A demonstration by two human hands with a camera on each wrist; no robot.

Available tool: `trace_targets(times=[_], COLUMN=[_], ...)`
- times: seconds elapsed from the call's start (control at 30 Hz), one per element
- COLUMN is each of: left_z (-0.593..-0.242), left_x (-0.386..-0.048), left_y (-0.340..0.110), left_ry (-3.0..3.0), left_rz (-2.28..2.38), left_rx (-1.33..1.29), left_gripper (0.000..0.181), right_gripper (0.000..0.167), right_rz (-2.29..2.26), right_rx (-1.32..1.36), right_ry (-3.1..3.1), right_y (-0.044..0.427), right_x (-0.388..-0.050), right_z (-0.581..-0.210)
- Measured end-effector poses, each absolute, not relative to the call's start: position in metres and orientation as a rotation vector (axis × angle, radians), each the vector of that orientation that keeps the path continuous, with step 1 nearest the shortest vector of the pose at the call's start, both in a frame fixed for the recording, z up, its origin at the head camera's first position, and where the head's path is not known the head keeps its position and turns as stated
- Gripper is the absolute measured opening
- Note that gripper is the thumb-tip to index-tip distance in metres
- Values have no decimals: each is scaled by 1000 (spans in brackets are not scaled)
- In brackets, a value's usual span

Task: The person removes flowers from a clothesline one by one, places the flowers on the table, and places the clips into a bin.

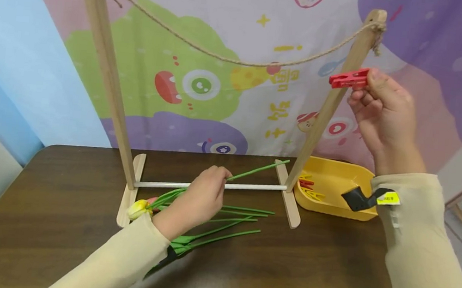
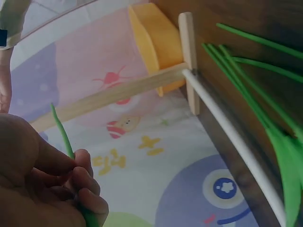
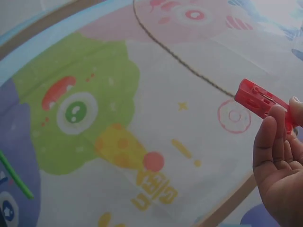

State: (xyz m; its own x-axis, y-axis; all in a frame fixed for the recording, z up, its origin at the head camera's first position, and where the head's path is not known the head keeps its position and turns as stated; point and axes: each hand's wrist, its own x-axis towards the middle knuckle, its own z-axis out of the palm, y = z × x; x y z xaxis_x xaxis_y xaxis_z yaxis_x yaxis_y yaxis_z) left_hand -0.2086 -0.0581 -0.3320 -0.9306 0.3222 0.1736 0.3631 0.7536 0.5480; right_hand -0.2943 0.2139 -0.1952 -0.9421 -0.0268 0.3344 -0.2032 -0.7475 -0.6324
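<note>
My right hand [image 1: 390,115] pinches a red clothespin [image 1: 349,78] by one end, in front of the right wooden post and below the twine [image 1: 218,58]. In the right wrist view the clothespin [image 3: 259,99] appears beside the twine; whether they touch I cannot tell. My left hand [image 1: 198,196] grips the green stem [image 1: 258,170] of an artificial flower above the white rod. A yellow tulip head [image 1: 139,209] shows left of that hand; the wrist partly hides which stem it belongs to. In the left wrist view, the stem [image 2: 62,130] sticks out past the curled fingers.
Several green-stemmed flowers [image 1: 221,240] lie on the brown table [image 1: 285,270]. A wooden frame with a left post [image 1: 109,81], right post [image 1: 335,98] and white rod [image 1: 256,187] stands behind them. A yellow basin [image 1: 337,210] at right holds yellow and red clothespins [image 1: 306,183].
</note>
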Motion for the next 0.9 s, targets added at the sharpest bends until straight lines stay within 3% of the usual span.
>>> trace_targets(times=[0.47,0.9], left_z=[-367,-387], left_x=[-188,-174], left_y=[-70,-73], left_ry=[-2737,-2711], left_rz=[-429,-358], left_rx=[-624,-509], left_gripper=[3,11], right_gripper=[23,24], right_rz=[2952,3014], right_rx=[499,358], right_ry=[-1076,-1140], right_y=[246,280], right_x=[-287,-283], right_z=[-249,-293])
